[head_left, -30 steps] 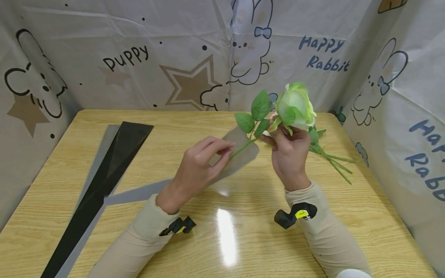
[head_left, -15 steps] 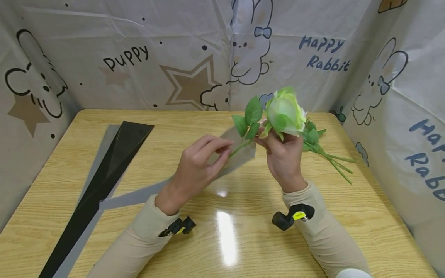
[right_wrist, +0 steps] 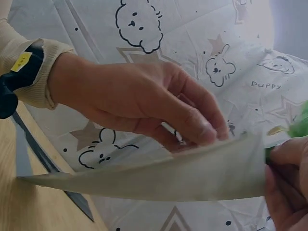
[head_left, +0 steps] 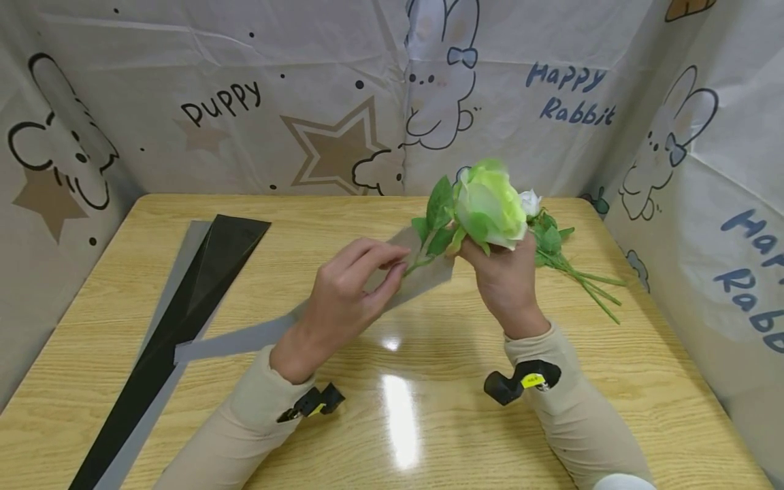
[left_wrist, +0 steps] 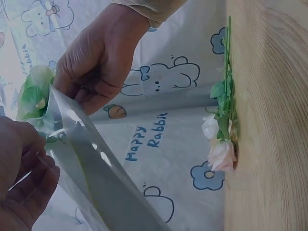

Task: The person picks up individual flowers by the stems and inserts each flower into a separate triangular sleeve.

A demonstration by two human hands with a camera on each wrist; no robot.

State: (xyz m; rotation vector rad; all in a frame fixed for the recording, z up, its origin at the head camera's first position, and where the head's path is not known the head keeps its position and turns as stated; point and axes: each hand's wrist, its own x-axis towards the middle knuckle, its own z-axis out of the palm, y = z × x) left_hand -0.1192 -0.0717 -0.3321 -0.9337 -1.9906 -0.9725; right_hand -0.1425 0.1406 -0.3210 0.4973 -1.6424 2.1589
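Fingers [head_left: 387, 254] gripping, left hand [head_left: 338, 294] one translucent sleeve [right_wrist: 192, 179], right hand [head_left: 505, 282] one green rose [head_left: 490, 204]

From seven o'clock, the person's left arm [head_left: 214, 435] slants toward one o'clock, its wrist [head_left: 294, 359] leading into the left grip [head_left: 350, 289], which is seen knuckles upward. There the thumb [head_left: 386, 289] and bent forefinger [head_left: 388, 254] pinch. From five o'clock, the right arm [head_left: 591, 425] rises toward eleven. The right grip [head_left: 503, 279], at about three o'clock from the left, holds firm, its fingertips largely hidden in the head view.
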